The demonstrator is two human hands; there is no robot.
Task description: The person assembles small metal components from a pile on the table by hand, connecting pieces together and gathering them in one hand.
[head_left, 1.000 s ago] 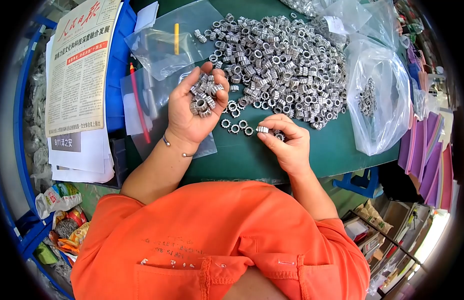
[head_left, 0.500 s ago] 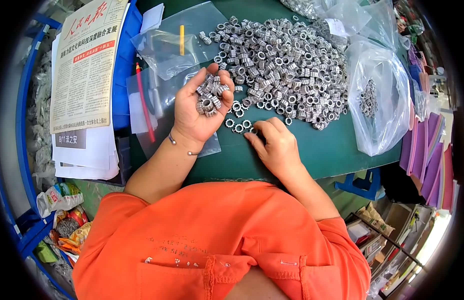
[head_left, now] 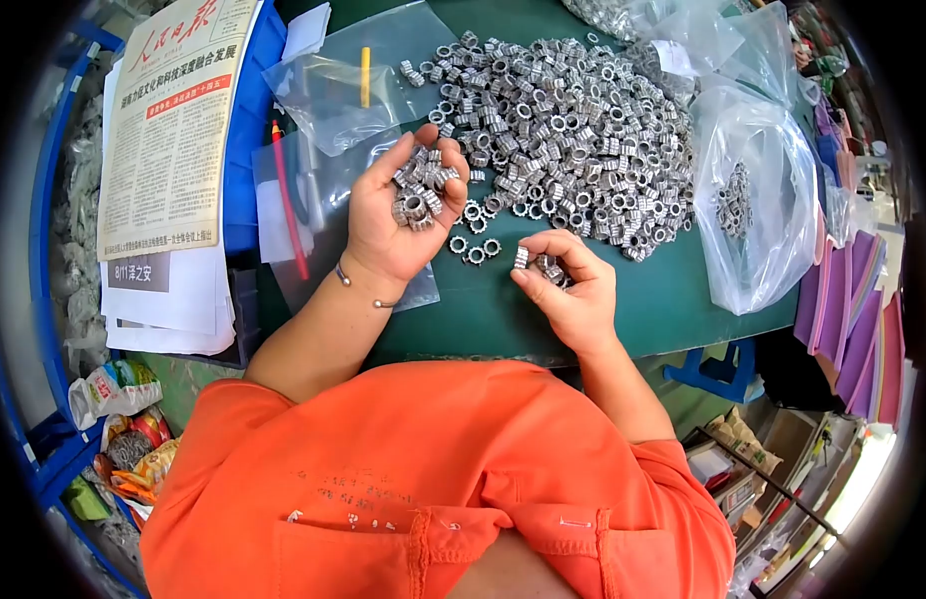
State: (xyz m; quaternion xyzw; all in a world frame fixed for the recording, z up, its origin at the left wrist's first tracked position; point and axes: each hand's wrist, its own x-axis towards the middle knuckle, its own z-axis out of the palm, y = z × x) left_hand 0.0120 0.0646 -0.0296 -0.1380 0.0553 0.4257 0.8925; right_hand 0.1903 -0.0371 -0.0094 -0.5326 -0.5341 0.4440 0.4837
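Cupped palm up, my left hand (head_left: 396,225) holds a handful of small toothed metal rings (head_left: 421,188), its fingers curled round them. To its right, my right hand (head_left: 580,294) pinches one metal ring (head_left: 522,258) between thumb and forefinger. More rings (head_left: 553,268) sit inside the curled fingers of that hand. Between the hands, several loose rings (head_left: 475,256) lie on the green tabletop (head_left: 463,319). Beyond them spreads a large heap of the same rings (head_left: 573,140).
A clear plastic bag (head_left: 752,270) with some rings inside stands right of the heap. On the left lie a red pen (head_left: 291,215), a yellow stick (head_left: 365,78), flat plastic bags (head_left: 333,110) and a newspaper (head_left: 168,150). A blue stool (head_left: 717,371) is below the table's right edge.
My right hand has lifted a ring from the small group on the table and moved slightly right, turning so that the rings in its fingers show. My left hand stays nearly still.
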